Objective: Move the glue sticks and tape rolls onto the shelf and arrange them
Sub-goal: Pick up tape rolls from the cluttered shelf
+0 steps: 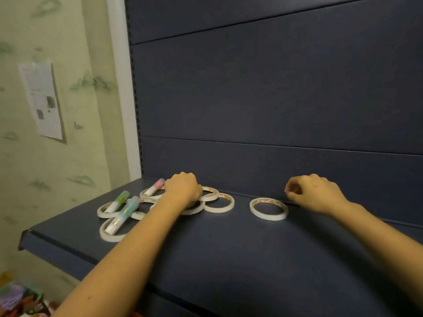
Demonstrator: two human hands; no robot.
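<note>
From the head camera, a dark blue shelf [229, 248] fills the lower middle of the frame, with a back panel [274, 88] of the same colour rising behind it. At left centre lies a cluster of white tape rolls [219, 203], flat and overlapping. Three glue sticks lie across them: a pink-capped one [155, 187] at the back of the cluster, a green-capped one [117, 201] at its left edge, and a teal-capped one [124, 215] nearest the shelf's front. The left hand [183, 188] rests knuckles-up on top of the cluster, just right of the pink-capped stick. Its fingers curl down out of sight, so whether it grips a roll cannot be told. At right centre a single tape roll [269, 208] lies flat, apart from the cluster and close to the back panel. Just to its right, the right hand [313, 193] sits by the back panel with its fingers curled in and thumb against fingertips, and nothing shows in its grasp. In the upper left a printed sheet [41, 99] hangs on a green-patterned wall [68, 156]. Colourful packets [20, 300] show in the lower left corner.
</note>
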